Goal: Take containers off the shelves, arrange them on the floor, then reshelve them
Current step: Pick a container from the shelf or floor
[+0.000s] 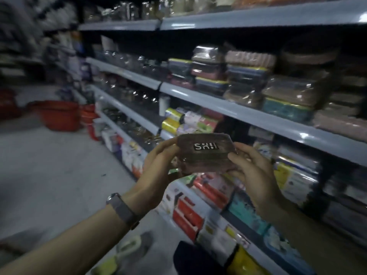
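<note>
Both my hands hold one wrapped container up in front of the grey shelving.

My left hand curls round the container's left end and my right hand grips its right end, thumb on the front face, the other fingers tucked behind. The container is in the air just in front of the shelving's lower tiers, its label (white letters on black) facing me. More stacked containers sit on the shelving above it. A watch is on my left wrist. Red tubs stand on the floor by the shelving's far end; everything is blurred.
</note>
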`<state>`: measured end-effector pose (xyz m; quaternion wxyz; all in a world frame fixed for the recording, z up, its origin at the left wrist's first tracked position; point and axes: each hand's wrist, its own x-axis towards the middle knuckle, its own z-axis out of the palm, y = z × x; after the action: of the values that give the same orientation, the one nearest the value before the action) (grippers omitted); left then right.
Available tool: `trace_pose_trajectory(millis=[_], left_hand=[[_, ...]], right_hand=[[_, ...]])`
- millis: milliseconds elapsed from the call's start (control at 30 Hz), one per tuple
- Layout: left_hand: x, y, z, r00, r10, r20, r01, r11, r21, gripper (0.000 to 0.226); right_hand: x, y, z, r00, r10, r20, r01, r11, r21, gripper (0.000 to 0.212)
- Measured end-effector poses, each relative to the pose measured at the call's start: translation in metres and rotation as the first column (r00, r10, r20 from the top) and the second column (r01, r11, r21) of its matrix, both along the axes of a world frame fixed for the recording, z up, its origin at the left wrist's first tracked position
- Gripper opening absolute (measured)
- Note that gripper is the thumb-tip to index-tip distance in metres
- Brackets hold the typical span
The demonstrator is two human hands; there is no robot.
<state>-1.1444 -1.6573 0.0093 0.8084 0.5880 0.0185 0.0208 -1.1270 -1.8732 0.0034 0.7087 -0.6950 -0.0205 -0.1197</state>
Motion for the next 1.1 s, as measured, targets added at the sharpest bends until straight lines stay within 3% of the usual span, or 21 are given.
trace_pose_trajectory(millis=[200,567,667,933,1100], left_hand=[[-0.024,0.068,-0.053,0.978,0.189,-0.093,-0.190,0.982,-0.001,0.032],[-0.070,0.152,-0.161,0.876,0.382,-0.294,-0.388,0.921,0.038,0.040],[-0.075,0.165,-0.197,0.846,0.403,-0.349,-0.411,0.910,0.056,0.040],[-0.072,0.186,-0.323,0.725,0.427,-0.540,-0.476,0.878,0.056,0.037],[-0.072,0.187,-0.414,0.607,0.435,-0.665,-0.506,0.857,0.099,0.036]], right_hand=[[0.009,0.077,-0.051,0.974,0.206,-0.094,-0.208,0.978,-0.014,0.029],[0.013,0.180,-0.173,0.852,0.384,-0.357,-0.399,0.916,0.033,0.034],[0.009,0.199,-0.211,0.802,0.389,-0.453,-0.426,0.905,0.024,0.025],[0.015,0.231,-0.337,0.680,0.311,-0.664,-0.448,0.893,-0.041,0.030],[0.013,0.241,-0.422,0.564,0.210,-0.799,-0.504,0.854,-0.131,0.027]])
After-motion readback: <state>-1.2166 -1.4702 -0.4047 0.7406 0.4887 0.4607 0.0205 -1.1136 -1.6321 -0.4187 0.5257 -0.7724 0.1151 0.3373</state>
